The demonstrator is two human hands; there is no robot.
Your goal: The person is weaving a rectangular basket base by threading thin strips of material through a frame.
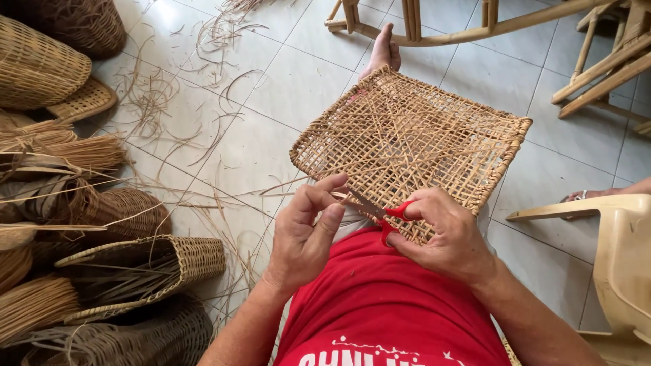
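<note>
From my remote seat I see a pale tiled floor (271, 88) strewn with loose cane strips (169, 102); on the lap over it rests a square open-weave rattan panel (413, 135), stiff, coarse and lattice-like. My right hand (447, 234) grips red-handled scissors (383, 213) at the panel's near edge, while the left hand (305, 230) pinches a thin strand between thumb and fingers. I'd worry the blades could nick a structural strand or a fingertip. Finished woven baskets (135, 264) lie to the left.

The right hand (447, 237) holds red scissors (383, 213) at the woven panel (413, 139); the left hand (305, 230) pinches a strand.
</note>
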